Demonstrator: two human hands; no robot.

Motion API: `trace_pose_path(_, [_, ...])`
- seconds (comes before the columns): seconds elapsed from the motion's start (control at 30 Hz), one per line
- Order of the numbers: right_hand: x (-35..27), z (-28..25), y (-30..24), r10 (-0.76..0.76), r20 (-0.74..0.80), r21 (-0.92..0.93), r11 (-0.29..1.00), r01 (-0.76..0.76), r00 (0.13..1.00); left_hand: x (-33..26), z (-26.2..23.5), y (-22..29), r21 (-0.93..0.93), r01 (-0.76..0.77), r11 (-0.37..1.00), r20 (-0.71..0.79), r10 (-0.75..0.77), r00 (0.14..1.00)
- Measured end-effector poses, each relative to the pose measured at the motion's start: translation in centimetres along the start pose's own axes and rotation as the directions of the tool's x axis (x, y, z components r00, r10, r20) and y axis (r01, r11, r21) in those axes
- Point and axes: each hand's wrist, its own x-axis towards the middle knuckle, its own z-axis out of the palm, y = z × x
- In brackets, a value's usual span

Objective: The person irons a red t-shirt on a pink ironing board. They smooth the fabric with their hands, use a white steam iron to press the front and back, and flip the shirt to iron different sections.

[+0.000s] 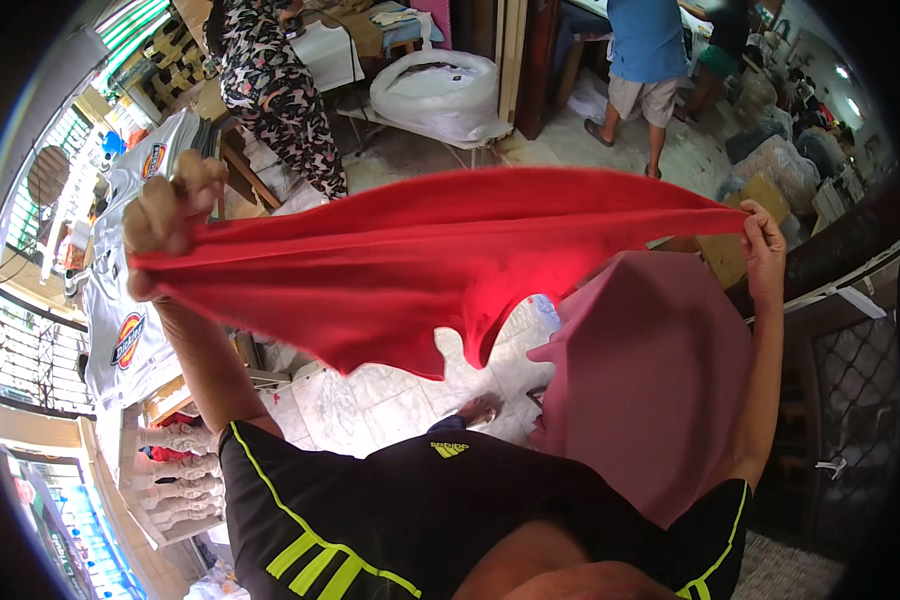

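Observation:
A piece of red cloth (420, 245), apparently a garment with curved cut-outs along its lower edge, is stretched between my raised hands. At the left, my left hand (170, 220) grips one end; it is slightly smeared, but its fingers are curled over the fabric. My right hand (763, 235) pinches the opposite corner between thumb and fingers. The cloth hangs in the air in front of me, with long creases running from hand to hand. Below its right part lies a surface covered in dull pink cloth (660, 370).
White shirts with a printed emblem (125, 330) lie along the left. Behind stand a person in patterned clothes (275, 90) and another in a blue shirt (648, 45). A plastic-wrapped white bundle (435, 95) rests on a stand. Filled plastic bags (785, 170) are piled at right.

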Motion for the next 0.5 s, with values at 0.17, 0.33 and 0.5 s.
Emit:
trace_pose_path(0.17, [0.0,0.0,-0.4,-0.145,0.307,0.535,0.844,-0.045,0.941,-0.2,-1.3,0.6,-0.207,-0.094,0.974,0.021,0.101,0.995])
trace_pose_path(0.33, [-1.0,1.6,-3.3,0.033,0.157,0.669,0.732,-0.131,0.987,-1.4,-3.5,1.2,0.014,-0.071,0.997,-0.032,0.072,0.997])
trace_pose_path(0.5, [0.6,1.7,-4.3,-0.196,0.344,0.602,0.796,-0.056,0.918,-2.5,-7.1,2.3,0.474,0.281,0.834,-0.192,-0.214,0.958])
